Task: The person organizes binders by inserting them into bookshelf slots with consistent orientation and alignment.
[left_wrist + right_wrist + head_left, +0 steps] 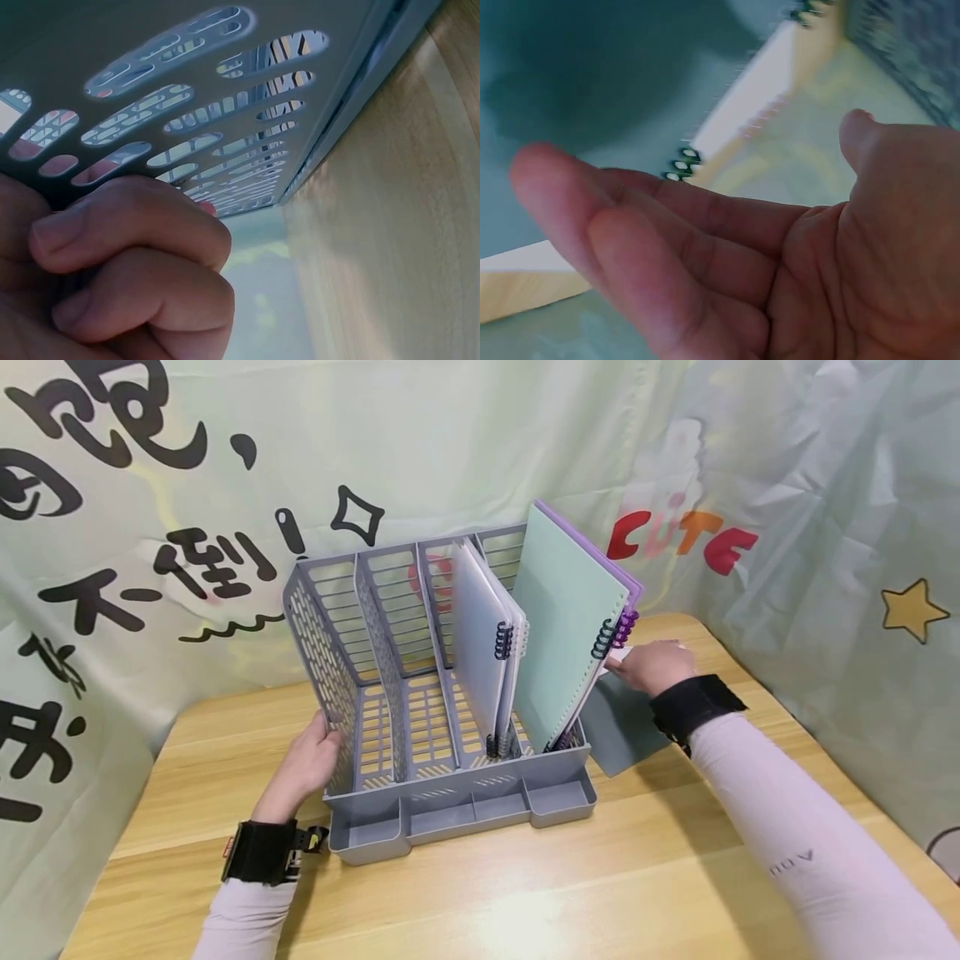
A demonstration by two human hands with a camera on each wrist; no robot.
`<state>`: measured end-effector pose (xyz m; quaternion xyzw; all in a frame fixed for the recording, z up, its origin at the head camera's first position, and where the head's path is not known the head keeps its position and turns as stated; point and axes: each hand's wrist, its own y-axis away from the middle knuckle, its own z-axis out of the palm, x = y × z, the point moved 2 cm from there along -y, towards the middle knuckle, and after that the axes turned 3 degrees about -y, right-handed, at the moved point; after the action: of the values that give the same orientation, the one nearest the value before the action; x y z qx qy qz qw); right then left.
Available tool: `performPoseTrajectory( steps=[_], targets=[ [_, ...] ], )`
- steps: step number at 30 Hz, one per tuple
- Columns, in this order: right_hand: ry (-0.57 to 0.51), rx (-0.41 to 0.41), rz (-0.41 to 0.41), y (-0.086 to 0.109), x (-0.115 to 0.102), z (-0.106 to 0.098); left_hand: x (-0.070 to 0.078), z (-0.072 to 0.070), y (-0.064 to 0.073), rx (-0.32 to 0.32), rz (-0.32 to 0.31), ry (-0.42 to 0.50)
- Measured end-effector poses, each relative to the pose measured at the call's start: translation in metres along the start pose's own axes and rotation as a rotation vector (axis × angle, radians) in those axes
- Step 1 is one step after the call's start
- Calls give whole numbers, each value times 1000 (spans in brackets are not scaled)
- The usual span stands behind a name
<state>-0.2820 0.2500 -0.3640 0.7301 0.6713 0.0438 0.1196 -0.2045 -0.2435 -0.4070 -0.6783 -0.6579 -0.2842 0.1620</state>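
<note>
Left hand (307, 756) has the left side wall of the grey organizer (465, 787) between thumb and fingers, fingers curled. Right hand (658, 667) is open, fingers nearly straight and slightly bent, thumb well spread; no firm hold on anything. It's over the dark grey-green notebook (622, 731); can't tell if fingertips touch.

That notebook lies on the counter (637, 860), just beside the organizer's right side, toward the back right corner. Organizer stands mid-counter, toward the back edge. Light-green notebook (566, 618) and purple notebook (596, 554) stand together in the rightmost compartment; clear-covered notebooks (476, 643) lean in the third from left.

My read: step in hand is left steadying the rack while right reaches for the loose notebook. Next move calls for fingers under an edge, thumb on top, then a lift clear of the rack wall. Watch: thin covers could slip or splay, and the notebook sits tight against the rack.
</note>
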Motion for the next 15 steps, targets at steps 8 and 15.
performPoseTrajectory(
  steps=[8, 15],
  targets=[
    [29, 12, 113, -17, -4, 18, 0, -1, 1, 2, 4, -4],
    [10, 57, 67, -18, -11, 24, 0, -1, 1, 7, -7, 5]
  ],
)
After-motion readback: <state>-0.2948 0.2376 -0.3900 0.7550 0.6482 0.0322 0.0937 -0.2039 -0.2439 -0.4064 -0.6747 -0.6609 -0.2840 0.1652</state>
